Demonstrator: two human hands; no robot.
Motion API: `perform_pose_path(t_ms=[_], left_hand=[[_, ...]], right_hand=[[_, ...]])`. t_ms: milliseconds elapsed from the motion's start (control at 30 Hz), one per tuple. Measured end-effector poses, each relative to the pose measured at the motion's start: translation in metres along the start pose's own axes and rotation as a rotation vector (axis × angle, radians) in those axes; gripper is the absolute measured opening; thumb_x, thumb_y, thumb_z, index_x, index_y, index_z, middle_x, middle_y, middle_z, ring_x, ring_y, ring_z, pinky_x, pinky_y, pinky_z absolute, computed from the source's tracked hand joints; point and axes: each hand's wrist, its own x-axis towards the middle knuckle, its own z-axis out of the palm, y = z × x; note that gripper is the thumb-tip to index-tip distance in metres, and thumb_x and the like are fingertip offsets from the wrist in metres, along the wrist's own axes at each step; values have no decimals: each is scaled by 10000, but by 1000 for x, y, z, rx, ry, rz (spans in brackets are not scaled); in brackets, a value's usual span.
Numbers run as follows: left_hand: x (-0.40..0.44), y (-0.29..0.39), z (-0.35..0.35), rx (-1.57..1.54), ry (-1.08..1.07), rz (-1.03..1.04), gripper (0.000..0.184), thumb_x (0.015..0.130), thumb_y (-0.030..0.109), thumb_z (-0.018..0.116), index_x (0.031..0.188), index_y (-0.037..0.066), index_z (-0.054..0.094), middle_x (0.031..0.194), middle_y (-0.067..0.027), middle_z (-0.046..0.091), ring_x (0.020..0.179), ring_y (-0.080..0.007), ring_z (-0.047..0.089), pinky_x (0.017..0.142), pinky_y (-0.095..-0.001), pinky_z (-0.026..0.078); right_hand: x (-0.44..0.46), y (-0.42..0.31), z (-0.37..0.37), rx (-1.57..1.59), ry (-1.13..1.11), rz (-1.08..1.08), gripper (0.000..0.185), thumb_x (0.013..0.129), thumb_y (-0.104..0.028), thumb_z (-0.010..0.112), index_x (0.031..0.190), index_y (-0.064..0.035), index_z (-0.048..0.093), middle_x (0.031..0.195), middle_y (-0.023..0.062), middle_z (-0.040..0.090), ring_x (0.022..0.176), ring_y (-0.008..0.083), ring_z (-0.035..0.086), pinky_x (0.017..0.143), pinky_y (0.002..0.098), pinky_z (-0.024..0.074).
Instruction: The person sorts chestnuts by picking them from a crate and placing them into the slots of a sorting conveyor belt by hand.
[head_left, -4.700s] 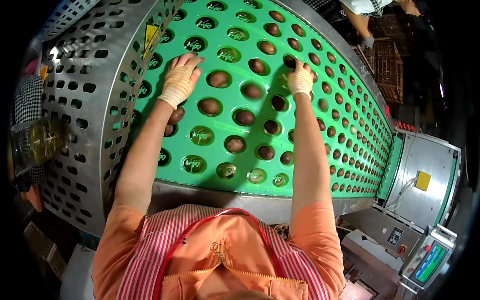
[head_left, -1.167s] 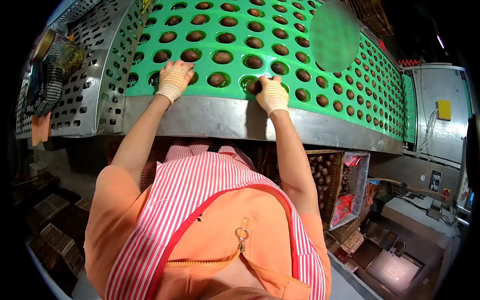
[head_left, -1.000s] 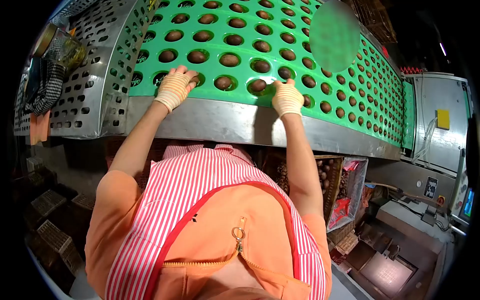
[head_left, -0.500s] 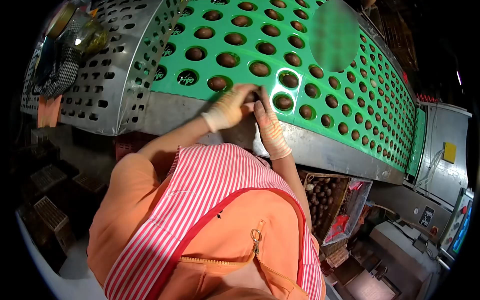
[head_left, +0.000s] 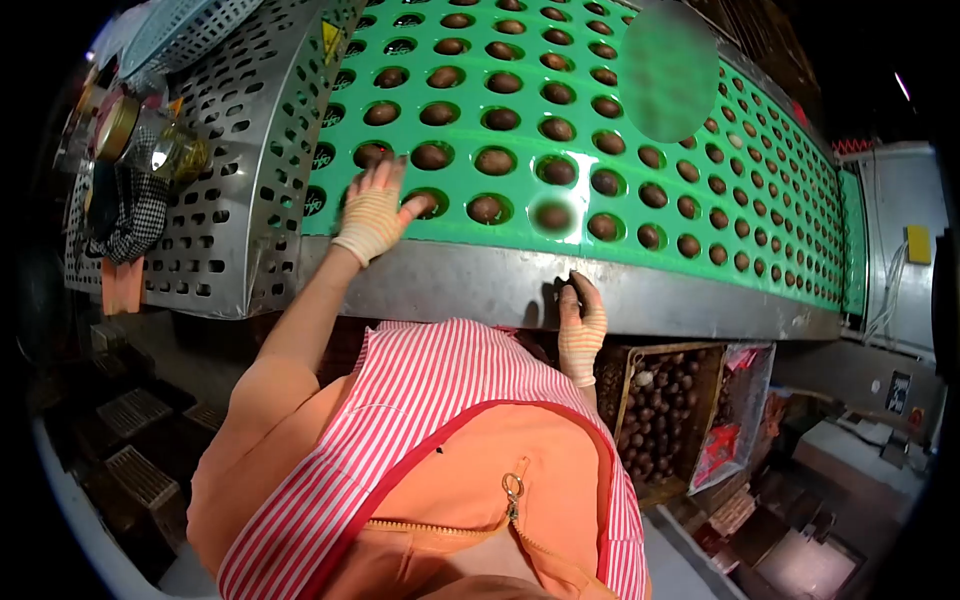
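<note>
The green sheet [head_left: 535, 238] has rows of oval pockets, most holding a brown egg-shaped piece [head_left: 488, 209]. My left hand [head_left: 372, 215], in a cream striped glove with bare fingertips, lies over the sheet's near left corner with fingers spread. Its fingertips reach a brown piece [head_left: 370, 153], and its thumb is beside another [head_left: 426, 204]. The hand covers part of the front row. My right hand [head_left: 583, 328], gloved alike, is over the metal front edge [head_left: 480, 280], thumb and fingers curled together. Whatever is between its dark fingertips cannot be made out.
A perforated metal cover [head_left: 225, 200] stands left of the sheet, with a lidded jar [head_left: 160, 150] and checked cloth [head_left: 140, 215] on it. Below right, a crate [head_left: 655, 420] holds many brown pieces. Several left-edge pockets [head_left: 313, 200] show dark printed bottoms.
My hands were together over the front row; they have now separated. The left has moved left and opened over the pockets; the right has drawn back to the metal edge. The camera view has shifted.
</note>
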Motion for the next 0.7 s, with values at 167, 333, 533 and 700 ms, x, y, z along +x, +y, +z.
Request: perform_pose_path(t_ms=[167, 333, 533, 700], left_hand=[[10, 51, 11, -32, -93, 242, 565, 836, 349, 636, 1252, -14, 522, 1178, -236, 553, 1117, -399, 533, 967, -505, 419], [21, 36, 32, 2, 8, 405, 649, 854, 316, 624, 1372, -38, 457, 1363, -273, 474, 1218, -431, 477, 1033, -466, 392], [7, 134, 51, -176, 150, 631, 736, 865, 416, 651, 1438, 25, 404, 1455, -303, 344, 1325, -456, 361, 1092, -522, 315], [-50, 257, 39, -473, -71, 793, 602, 865, 222, 673, 1395, 39, 455, 1478, -241, 346, 1347, -407, 355, 1102, -457, 336]], right_hand=[[-32, 7, -46, -37, 178, 11, 254, 887, -85, 635, 1119, 19, 652, 1111, 161, 663, 1022, 259, 630, 932, 350, 480], [-82, 20, -98, -262, 495, -98, 213, 828, -63, 650, 1038, -42, 678, 1038, 164, 673, 987, 346, 642, 875, 383, 502], [-159, 74, -175, -577, 799, -17, 235, 802, -99, 676, 1035, -74, 665, 997, 156, 659, 948, 368, 616, 845, 451, 493], [-243, 91, -262, -784, 763, 712, 507, 797, -295, 692, 1270, -150, 582, 1321, 165, 514, 1146, 393, 523, 945, 481, 467]])
